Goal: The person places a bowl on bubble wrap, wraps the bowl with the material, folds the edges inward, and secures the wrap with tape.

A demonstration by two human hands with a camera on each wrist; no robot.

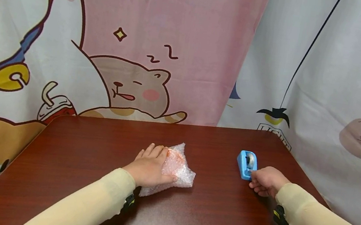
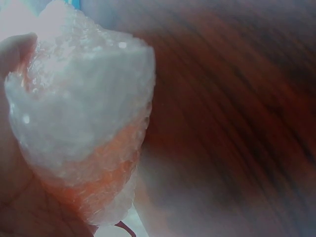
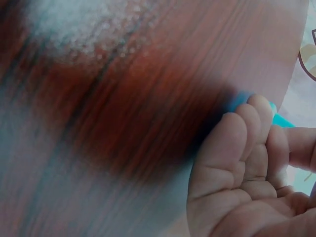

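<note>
My left hand [image 1: 150, 168] lies with straight fingers on a bubble-wrapped package [image 1: 186, 176], and its thumb reaches across the near side. Through the clear wrap [image 2: 98, 89] an orange-red item shows; its kind cannot be told. At the front of a light blue tape dispenser [image 1: 241, 160], my right hand [image 1: 268, 180] has curled fingers, with thumb and forefinger pinching at the tape's end by the cutter. A roll of clear tape [image 1: 250, 160] sits in the dispenser. In the right wrist view, the curled fingers [image 3: 217, 136] cover most of the dispenser.
Both hands work over a dark red-brown wooden table [image 1: 92, 146]. Behind and beside it hangs a cloth [image 1: 202, 54] printed with cartoon animals. The dispenser stands right of the package, with bare tabletop between them.
</note>
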